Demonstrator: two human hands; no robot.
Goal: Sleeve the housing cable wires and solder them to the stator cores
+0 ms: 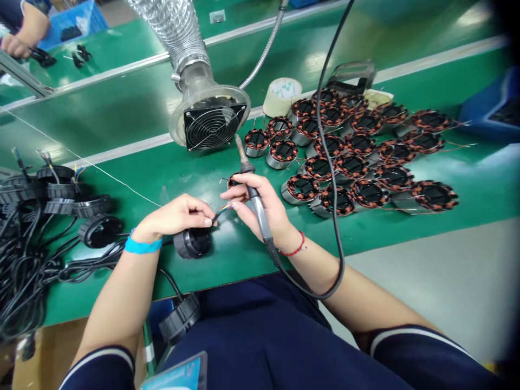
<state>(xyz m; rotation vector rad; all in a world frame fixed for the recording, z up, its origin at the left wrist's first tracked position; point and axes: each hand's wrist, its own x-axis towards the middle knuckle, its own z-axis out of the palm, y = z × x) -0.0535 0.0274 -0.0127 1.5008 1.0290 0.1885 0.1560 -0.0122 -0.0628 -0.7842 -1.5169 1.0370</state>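
Observation:
My right hand (pixel 264 208) is closed round a soldering iron (pixel 251 184), whose tip points up and away toward the fan. Its fingertips also touch a small copper-wound stator (pixel 233 180) lying on the green table. My left hand (pixel 179 216) pinches the thin coloured wires (pixel 222 210) that run from a black round housing (pixel 193 242) just below it. The two hands meet at those wires, near the table's front edge.
A fume fan (pixel 211 124) on a ribbed silver duct (pixel 176 27) stands behind my hands. Several copper-wound stators (pixel 349 157) and a tape roll (pixel 281 95) lie to the right. Black housings with cables (pixel 44 216) pile up at left. Another person's hand (pixel 16 46) works at far left.

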